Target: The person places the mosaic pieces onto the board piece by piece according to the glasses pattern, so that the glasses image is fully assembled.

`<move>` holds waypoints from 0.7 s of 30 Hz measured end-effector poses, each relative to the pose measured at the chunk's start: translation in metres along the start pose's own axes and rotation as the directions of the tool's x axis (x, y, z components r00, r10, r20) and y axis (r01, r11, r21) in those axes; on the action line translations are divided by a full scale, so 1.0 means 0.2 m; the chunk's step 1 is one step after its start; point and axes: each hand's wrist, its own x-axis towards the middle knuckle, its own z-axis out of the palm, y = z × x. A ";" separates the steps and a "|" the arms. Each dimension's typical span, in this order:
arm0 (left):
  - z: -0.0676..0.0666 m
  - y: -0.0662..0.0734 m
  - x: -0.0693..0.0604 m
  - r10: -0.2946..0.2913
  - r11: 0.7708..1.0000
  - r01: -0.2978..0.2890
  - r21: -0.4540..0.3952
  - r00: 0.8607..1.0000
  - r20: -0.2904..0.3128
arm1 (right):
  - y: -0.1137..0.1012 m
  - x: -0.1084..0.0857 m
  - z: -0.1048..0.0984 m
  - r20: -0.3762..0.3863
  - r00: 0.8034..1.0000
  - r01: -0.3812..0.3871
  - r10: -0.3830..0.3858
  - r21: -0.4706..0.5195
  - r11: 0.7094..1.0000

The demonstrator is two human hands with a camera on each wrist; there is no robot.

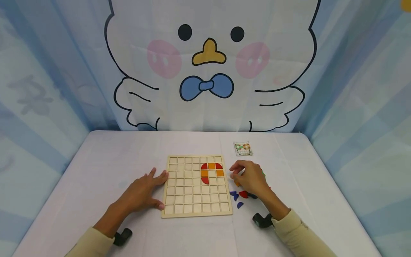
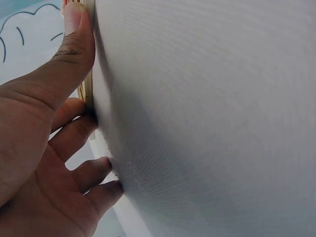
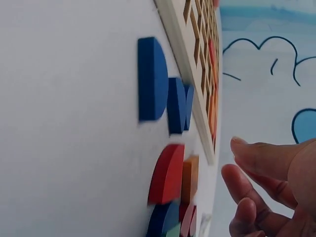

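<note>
A square wooden grid board [image 1: 187, 210] lies on the table, several red and orange pieces [image 1: 204, 173] set in its upper right cells. At its left edge rests my left hand [image 1: 141, 192], fingers spread; the left wrist view has the thumb of this hand [image 2: 69, 64] on the frame's side. My right hand [image 1: 252, 178] hovers just right of the board over loose pieces. In the right wrist view the hand [image 3: 276, 187] has bent fingers, thumb apart from them, and no piece visible between. Blue pieces [image 3: 152, 79] and a red piece [image 3: 167, 175] lie near the board.
Behind the loose pieces, a small patterned card or packet [image 1: 243, 149] lies on the white table [image 1: 192, 237]. A curtain with a cartoon figure [image 1: 205, 114] hangs at the table's back edge, with blue patterned cloth [image 1: 363, 117] on both sides.
</note>
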 end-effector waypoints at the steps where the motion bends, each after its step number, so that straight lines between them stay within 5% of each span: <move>1: 0.00 0.00 0.00 0.001 1.000 -0.001 -0.001 1.000 -0.001 | 0.01 0.00 -0.01 -0.005 1.000 -0.005 0.005 -0.007 1.000; 13: 0.01 -0.01 0.00 0.000 1.000 0.000 0.006 1.000 0.004 | 0.10 -0.05 -0.05 0.055 0.996 -0.063 0.069 -0.101 0.993; 21: 0.00 -0.01 0.00 0.006 1.000 -0.006 0.011 1.000 -0.006 | 0.12 -0.05 -0.05 0.083 0.996 -0.005 0.020 -0.169 0.986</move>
